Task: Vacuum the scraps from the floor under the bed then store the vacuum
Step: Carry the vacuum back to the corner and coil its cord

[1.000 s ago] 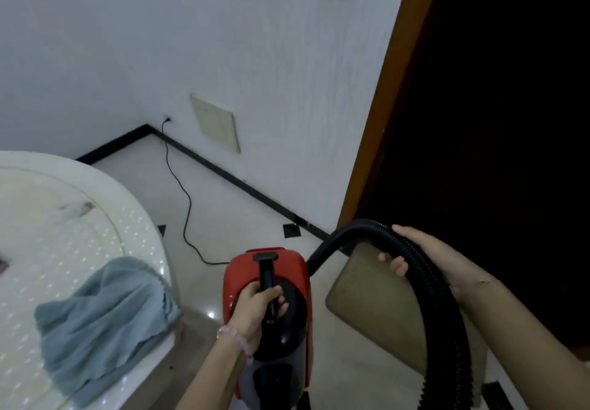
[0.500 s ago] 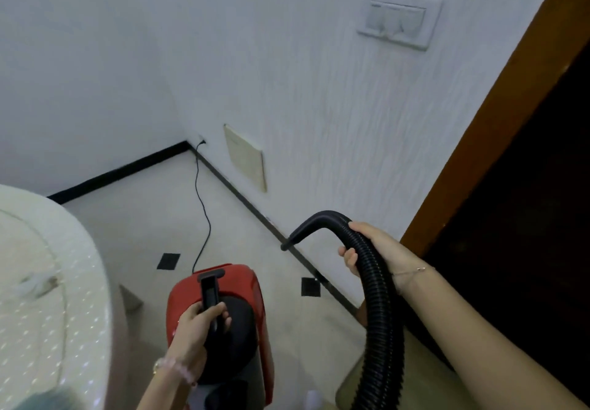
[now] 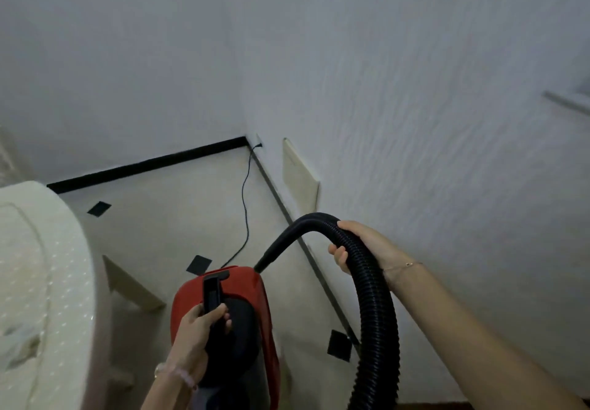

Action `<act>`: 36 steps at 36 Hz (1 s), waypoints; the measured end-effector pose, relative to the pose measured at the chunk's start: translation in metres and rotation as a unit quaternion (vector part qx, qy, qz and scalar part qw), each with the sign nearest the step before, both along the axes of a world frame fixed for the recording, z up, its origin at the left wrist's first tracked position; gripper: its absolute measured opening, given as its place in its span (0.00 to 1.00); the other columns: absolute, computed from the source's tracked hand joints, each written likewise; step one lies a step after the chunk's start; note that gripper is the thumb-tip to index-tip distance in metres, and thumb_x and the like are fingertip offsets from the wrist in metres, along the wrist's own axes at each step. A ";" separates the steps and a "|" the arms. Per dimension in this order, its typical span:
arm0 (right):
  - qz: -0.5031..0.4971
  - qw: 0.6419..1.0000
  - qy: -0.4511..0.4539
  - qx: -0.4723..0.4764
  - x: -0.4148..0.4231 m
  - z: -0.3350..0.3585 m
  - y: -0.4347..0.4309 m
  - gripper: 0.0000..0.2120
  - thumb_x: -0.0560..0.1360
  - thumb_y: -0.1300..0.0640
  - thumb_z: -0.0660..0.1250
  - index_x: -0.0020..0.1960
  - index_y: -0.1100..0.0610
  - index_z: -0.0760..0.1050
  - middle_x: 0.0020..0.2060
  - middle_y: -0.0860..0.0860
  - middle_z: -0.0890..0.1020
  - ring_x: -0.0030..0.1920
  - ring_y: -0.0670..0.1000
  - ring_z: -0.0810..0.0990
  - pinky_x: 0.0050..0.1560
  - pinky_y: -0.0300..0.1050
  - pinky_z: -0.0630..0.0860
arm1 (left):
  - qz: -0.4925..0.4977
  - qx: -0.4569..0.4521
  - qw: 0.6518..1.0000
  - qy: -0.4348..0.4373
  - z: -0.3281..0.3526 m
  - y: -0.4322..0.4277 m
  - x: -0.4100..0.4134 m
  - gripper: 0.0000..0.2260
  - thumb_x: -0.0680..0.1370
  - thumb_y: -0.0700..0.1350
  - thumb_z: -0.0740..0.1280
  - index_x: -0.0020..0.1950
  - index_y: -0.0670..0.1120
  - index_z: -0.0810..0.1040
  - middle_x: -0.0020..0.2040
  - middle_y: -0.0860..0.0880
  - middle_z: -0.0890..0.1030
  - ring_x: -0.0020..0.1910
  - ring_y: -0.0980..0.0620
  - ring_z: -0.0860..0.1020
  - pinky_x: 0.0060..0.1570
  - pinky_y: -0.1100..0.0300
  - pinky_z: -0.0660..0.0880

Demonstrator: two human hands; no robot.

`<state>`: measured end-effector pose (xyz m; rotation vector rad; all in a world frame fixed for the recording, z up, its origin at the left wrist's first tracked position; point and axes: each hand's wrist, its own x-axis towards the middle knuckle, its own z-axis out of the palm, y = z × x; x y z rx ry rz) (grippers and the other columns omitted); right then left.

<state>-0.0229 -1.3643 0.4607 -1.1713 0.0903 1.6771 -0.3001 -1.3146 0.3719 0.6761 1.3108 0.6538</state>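
A red and black canister vacuum [image 3: 255,294] hangs low in the middle of the view, above the pale floor [image 3: 166,224]. My left hand [image 3: 198,329] is shut on its black carry handle [image 3: 212,294]. A ribbed black hose [image 3: 376,314] arcs up from the vacuum's front and runs down to the bottom edge. My right hand [image 3: 360,250] grips the hose near the top of the arc. The white bed [image 3: 41,282] curves along the left side. No scraps show on the floor.
A thin black power cord [image 3: 245,205] runs from a wall socket [image 3: 258,141] in the corner down to the vacuum. A cream panel [image 3: 298,176] leans on the right wall. Black skirting lines both walls; small black tiles dot the floor.
The view has swung left, away from the dark doorway and toward the room corner. The blue cloth on the bed has left the view. Both hands keep their grips, carrying the vacuum.
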 end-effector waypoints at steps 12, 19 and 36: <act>0.059 0.998 0.016 -0.032 0.050 -0.015 0.244 0.12 0.77 0.53 0.64 0.48 0.62 0.68 0.32 0.56 0.71 0.19 0.49 0.72 0.18 0.37 0.73 | 0.044 -0.025 0.999 0.004 -0.005 0.206 0.042 0.03 0.79 0.34 0.62 0.45 0.36 0.73 0.36 0.42 0.73 0.35 0.48 0.74 0.38 0.59 0.72; 0.056 0.998 0.028 -0.025 0.075 -0.015 0.361 0.11 0.76 0.53 0.63 0.46 0.61 0.67 0.32 0.55 0.70 0.19 0.48 0.72 0.18 0.37 0.72 | 0.086 -0.024 0.996 0.004 0.000 0.307 0.058 0.04 0.79 0.34 0.62 0.45 0.37 0.73 0.36 0.43 0.73 0.35 0.49 0.73 0.39 0.59 0.72; 0.114 0.990 0.071 -0.046 0.115 -0.043 0.669 0.11 0.76 0.53 0.64 0.47 0.62 0.69 0.34 0.55 0.70 0.21 0.49 0.74 0.19 0.38 0.73 | 0.193 -0.027 0.980 0.041 -0.004 0.552 0.099 0.07 0.79 0.33 0.61 0.42 0.39 0.73 0.34 0.44 0.72 0.33 0.49 0.73 0.23 0.69 0.76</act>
